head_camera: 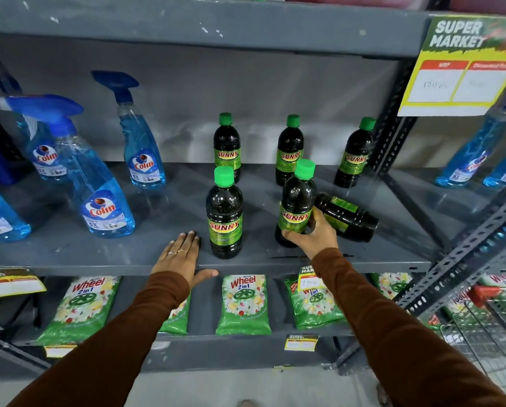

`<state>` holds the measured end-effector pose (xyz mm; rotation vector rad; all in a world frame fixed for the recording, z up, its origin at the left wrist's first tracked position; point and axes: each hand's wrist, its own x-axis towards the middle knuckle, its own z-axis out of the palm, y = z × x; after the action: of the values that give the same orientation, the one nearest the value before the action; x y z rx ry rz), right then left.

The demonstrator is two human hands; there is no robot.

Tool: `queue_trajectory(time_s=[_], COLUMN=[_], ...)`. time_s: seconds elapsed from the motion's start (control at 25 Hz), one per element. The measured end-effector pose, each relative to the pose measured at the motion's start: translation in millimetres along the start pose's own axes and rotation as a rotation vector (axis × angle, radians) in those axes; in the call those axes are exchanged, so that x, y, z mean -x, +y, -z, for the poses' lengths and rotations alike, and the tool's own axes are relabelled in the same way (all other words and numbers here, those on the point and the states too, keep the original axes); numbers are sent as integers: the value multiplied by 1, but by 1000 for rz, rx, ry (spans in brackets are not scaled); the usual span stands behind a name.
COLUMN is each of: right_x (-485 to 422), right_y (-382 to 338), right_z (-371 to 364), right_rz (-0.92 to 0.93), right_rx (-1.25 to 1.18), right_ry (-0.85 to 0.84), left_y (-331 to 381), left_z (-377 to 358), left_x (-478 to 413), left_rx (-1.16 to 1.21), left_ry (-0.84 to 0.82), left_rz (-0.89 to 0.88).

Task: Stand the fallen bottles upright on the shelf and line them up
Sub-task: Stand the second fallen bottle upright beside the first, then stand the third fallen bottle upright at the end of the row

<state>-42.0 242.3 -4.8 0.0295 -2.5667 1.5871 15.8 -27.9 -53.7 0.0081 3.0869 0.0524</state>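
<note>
While right hand [313, 235] grips upright bottle [296, 204], fallen bottle [347, 216] just behind

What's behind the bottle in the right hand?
Behind the held bottle in the right hand lies a fallen bottle on its side; its cap end is hidden. An upright one stands farther back.

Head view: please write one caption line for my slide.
Right hand grips an upright Sunny bottle; one bottle lies fallen behind it.

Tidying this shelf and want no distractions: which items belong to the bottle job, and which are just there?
Job: fallen Sunny bottle; upright Sunny bottle in right hand; four standing Sunny bottles.
Just there: Colin spray bottles; Wheel packets; price sign.
</note>
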Motion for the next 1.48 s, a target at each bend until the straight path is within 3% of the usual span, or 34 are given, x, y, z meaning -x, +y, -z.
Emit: queue_trajectory(time_s=[0.52,0.6,0.68,0.8,0.88,1.04,1.2,1.28,1.48], right_x=[28,20,-2,-42,-52,-57,-62,-57,-58], right_y=[14,14,16,23,27,31,37,38,29], right_z=[13,24,39,59,59,52,58,60,64], right_rz=[25,107,168,64,0,154,142,82,-90], right_rx=[-19,105,404,918,977,741,26,-185,16], right_ry=[-61,131,269,26,-29,237,352,385,520], left_y=[3,3,5,7,6,2,3,7,13], left_z=[-5,-5,-4,-4,-6,-13,-11,-9,-10], left_x=[11,10,9,6,5,6,7,6,7], left_rx=[57,50,22,20,27,43,76,109,208], left_ry=[25,46,13,-12,-15,54,88,84,95], left_rz=[22,22,32,53,66,75,85,105,197])
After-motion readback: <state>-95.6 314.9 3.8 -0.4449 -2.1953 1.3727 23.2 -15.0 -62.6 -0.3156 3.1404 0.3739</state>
